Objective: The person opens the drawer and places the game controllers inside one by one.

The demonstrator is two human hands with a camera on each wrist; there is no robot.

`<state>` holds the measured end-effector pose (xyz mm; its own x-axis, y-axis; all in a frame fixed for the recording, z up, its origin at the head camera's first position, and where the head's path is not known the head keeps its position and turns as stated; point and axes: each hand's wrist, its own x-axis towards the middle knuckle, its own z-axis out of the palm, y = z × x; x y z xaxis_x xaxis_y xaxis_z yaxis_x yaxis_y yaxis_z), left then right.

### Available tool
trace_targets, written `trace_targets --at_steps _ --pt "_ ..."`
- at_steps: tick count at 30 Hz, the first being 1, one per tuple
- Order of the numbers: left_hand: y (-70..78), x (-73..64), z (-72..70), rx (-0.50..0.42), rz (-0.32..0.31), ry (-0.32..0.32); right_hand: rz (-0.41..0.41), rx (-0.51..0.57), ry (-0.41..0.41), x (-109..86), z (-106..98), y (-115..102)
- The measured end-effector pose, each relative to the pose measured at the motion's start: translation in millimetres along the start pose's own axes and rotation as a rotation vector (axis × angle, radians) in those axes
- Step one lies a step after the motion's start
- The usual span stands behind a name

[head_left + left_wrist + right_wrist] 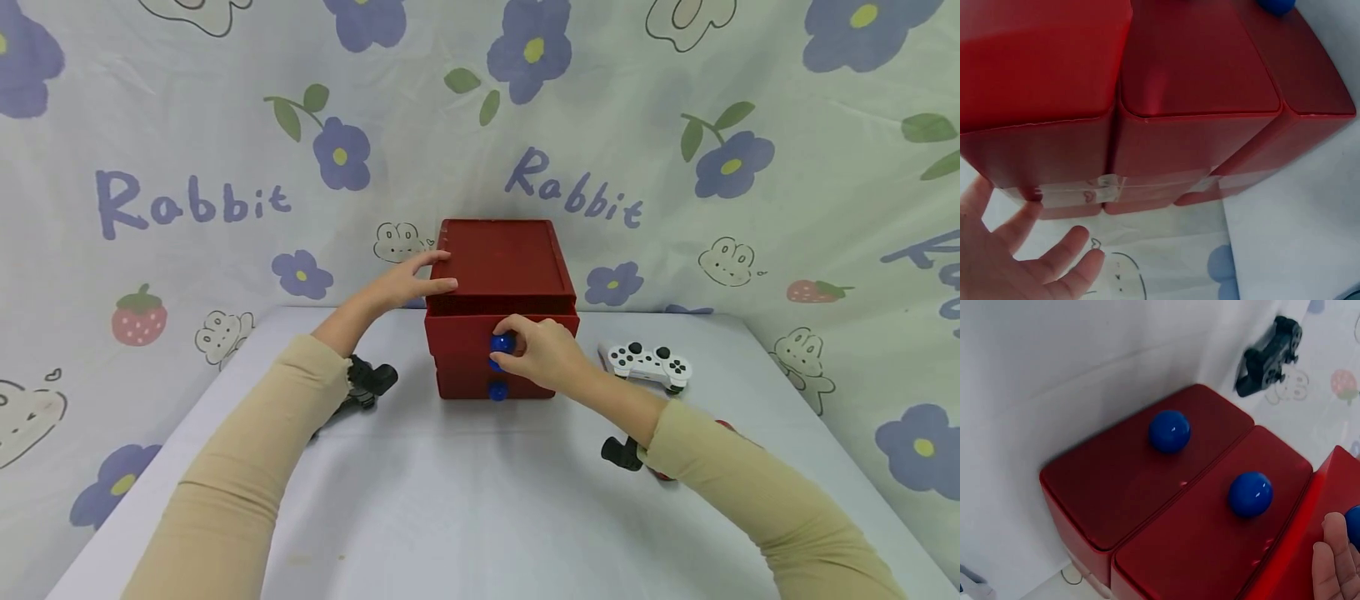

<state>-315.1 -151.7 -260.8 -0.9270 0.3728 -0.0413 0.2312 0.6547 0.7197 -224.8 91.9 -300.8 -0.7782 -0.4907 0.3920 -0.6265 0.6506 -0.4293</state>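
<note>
A red three-drawer cabinet [497, 257] stands at the back of the table, each drawer front bearing a round blue knob. My right hand [546, 357] pinches the top drawer's knob [502, 342] between thumb and fingers. That top drawer [456, 335] sticks out a little past the ones below, with a dark gap behind its front. The middle knob [1250, 494] and bottom knob [1169, 431] show fully in the right wrist view. At the cabinet's upper left edge rests my left hand [408, 283], fingers spread; in the left wrist view its fingertips meet the cabinet's side.
A black game controller [367, 382] lies left of the cabinet. To the right is a white game controller [648, 365]. Nearer, a black and red object [622, 454] is partly hidden under my right forearm. A patterned cloth [450, 158] hangs behind the table.
</note>
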Motion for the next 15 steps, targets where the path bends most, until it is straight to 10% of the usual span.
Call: trace_targets --at_steps 15 --pt "-2.0 1.8 0.4 -0.01 0.018 -0.002 -0.053 -0.021 0.01 -23.3 -1.6 -15.1"
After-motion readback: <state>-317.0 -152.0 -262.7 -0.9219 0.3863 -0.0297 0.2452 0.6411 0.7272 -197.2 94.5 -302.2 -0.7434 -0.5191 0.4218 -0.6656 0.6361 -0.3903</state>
